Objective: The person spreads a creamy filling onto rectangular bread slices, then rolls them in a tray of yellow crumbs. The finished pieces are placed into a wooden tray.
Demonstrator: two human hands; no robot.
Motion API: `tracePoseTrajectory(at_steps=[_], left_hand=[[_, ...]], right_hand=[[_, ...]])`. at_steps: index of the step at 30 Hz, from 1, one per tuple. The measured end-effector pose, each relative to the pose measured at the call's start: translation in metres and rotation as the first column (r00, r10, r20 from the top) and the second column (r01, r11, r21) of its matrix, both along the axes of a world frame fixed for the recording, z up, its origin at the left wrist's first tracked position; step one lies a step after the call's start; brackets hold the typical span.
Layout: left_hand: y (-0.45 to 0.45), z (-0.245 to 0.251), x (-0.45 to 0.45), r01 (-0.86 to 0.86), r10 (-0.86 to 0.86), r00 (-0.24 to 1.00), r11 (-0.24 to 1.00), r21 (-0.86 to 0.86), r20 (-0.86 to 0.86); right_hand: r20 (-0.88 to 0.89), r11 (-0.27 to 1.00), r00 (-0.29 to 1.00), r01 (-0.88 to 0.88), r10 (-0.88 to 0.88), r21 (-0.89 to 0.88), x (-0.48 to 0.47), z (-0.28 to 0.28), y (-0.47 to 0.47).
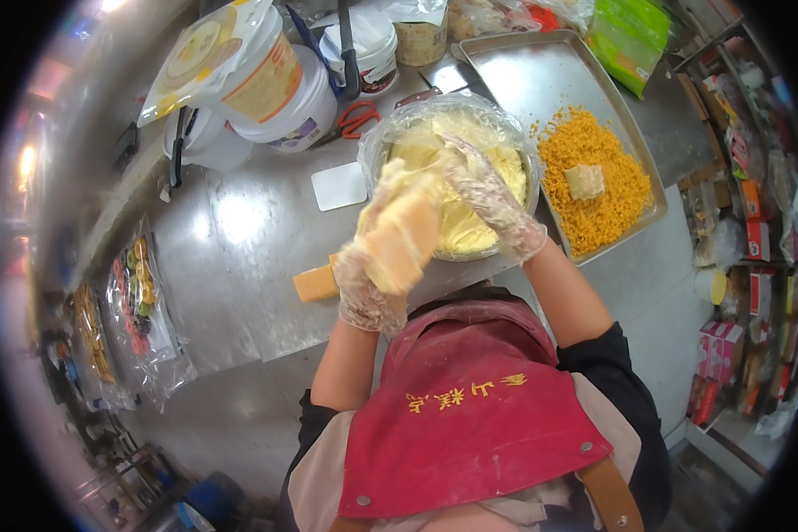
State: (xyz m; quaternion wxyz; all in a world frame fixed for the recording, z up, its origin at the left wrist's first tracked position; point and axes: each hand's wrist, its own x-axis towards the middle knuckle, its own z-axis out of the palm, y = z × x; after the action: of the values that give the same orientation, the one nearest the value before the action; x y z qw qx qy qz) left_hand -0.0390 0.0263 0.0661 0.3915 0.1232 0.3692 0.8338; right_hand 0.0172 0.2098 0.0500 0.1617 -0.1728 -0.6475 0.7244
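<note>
My left hand (369, 296), in a clear plastic glove, holds a blurred piece of sponge cake (399, 243) smeared with pale cream. The cake is tilted over the near left side of the bowl. A second clear glove covers my right hand (482, 189), which reaches over the bowl with cream on its fingers; blur hides whether they grip anything. Pale yellow cream (462, 229) fills much of the round bowl (531, 229), whose rim is draped with plastic film (389, 136). Bare cake pieces (316, 284) lie on the table beside my left hand.
Right of the bowl, a metal tray (519, 73) holds orange crumbs (592, 219) with a cream-coated block (584, 182) on top. A white scraper (339, 187), red-handled scissors (358, 120) and plastic tubs (272, 86) stand or lie to the left. Bagged cookies (136, 286) lie farther left.
</note>
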Motion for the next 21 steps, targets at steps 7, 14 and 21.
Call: tracePoseTrajectory(at_steps=[7, 14, 21], left_hand=[[0.005, -0.024, -0.002, -0.129, 0.017, 0.814, 0.980, 0.151, 0.580], [0.019, -0.033, 0.008, -0.167, 0.095, 0.895, 0.977, 0.130, 0.436], [0.018, -0.027, 0.003, -0.087, -0.082, 0.843, 0.955, 0.284, 0.532]], right_hand=[[-0.120, 0.999, 0.992, 0.032, -0.029, 0.021, 0.006, -0.036, -0.068], [0.067, 0.878, 0.998, -0.024, -0.009, 0.478, 0.022, -0.018, -0.065], [-0.113, 0.967, 0.990, 0.104, -0.079, 0.233, 0.015, 0.000, -0.080]])
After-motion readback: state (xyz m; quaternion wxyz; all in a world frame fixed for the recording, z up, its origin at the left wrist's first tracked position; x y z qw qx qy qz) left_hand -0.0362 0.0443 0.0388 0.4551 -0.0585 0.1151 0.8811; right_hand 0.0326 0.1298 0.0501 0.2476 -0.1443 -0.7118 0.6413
